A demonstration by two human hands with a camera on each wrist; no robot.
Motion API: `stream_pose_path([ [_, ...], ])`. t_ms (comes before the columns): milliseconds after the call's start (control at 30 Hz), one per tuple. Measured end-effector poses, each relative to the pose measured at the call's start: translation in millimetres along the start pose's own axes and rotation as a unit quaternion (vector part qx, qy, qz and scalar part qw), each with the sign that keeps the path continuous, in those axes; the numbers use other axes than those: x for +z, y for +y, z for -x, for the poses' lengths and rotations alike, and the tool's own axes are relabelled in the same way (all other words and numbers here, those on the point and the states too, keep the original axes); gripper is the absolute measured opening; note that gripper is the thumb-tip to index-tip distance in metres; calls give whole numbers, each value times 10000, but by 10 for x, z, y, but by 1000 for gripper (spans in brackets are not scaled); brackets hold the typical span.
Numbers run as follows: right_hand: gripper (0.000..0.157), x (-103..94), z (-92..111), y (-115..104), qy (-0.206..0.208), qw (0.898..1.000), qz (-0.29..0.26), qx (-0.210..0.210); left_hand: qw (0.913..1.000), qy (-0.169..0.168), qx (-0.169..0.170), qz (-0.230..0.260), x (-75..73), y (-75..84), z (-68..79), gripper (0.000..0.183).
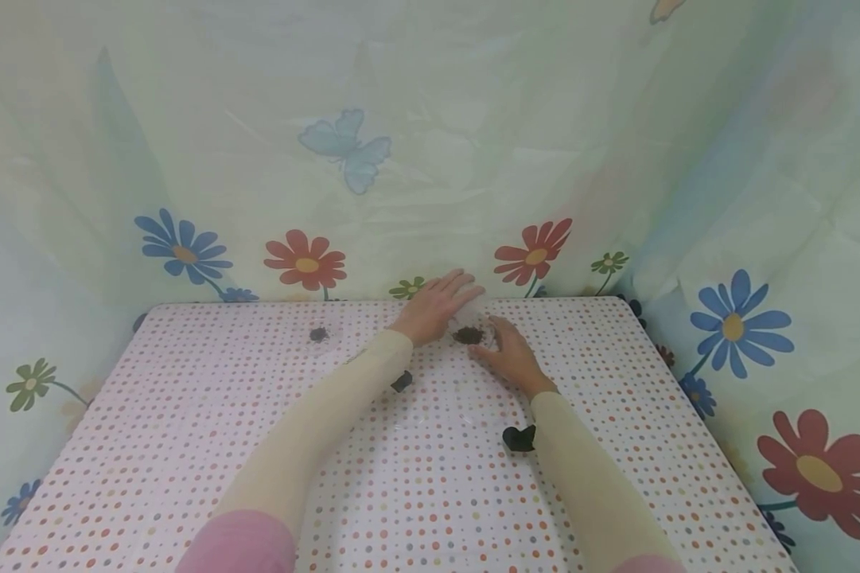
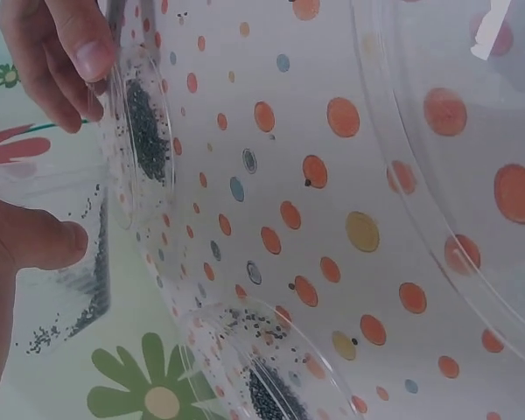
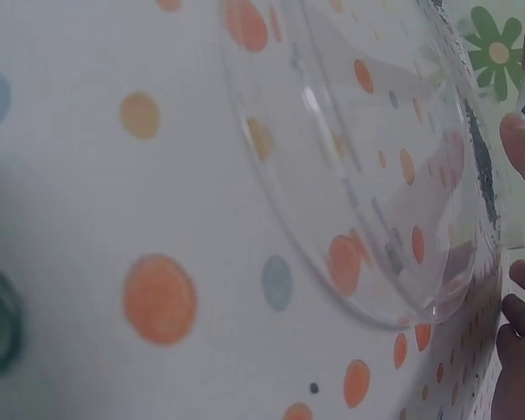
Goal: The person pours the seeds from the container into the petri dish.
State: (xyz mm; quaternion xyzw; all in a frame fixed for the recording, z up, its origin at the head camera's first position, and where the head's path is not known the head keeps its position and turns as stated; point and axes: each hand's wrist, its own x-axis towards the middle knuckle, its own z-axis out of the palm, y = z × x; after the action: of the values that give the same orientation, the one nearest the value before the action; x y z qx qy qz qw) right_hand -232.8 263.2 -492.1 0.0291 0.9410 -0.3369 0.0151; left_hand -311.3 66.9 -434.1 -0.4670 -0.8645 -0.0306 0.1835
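My left hand (image 1: 433, 309) grips a clear plastic cup (image 2: 48, 293), its thumb across the outside. Black granules (image 2: 92, 284) cling along the cup's wall, and the cup is tilted over the far side of the table. Below it lies a clear shallow dish (image 2: 168, 171) with a dark heap of granules (image 1: 468, 335). My right hand (image 1: 511, 358) curves round the right side of that dish, thumb and fingers at its rim. A second clear dish (image 2: 332, 372) with a dark heap (image 1: 318, 334) lies to the left.
A large clear round lid or dish (image 3: 289, 223) lies nearer on the dotted tablecloth (image 1: 430, 493). A few loose granules (image 2: 308, 183) dot the cloth. Dark wrist straps (image 1: 519, 438) sit on the sleeves. A flowered curtain (image 1: 430, 159) hangs behind the table and at its sides.
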Motion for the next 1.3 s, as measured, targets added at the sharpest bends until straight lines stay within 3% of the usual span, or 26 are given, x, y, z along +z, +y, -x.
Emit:
stream_pose_path([
  [500, 86, -70, 34, -82, 17, 9999, 106, -44, 9975, 160, -473, 509, -37, -59, 111, 83],
  [1300, 82, -89, 161, -222, 166, 9985, 274, -447, 9931, 324, -549, 983, -245, -167, 380, 88],
])
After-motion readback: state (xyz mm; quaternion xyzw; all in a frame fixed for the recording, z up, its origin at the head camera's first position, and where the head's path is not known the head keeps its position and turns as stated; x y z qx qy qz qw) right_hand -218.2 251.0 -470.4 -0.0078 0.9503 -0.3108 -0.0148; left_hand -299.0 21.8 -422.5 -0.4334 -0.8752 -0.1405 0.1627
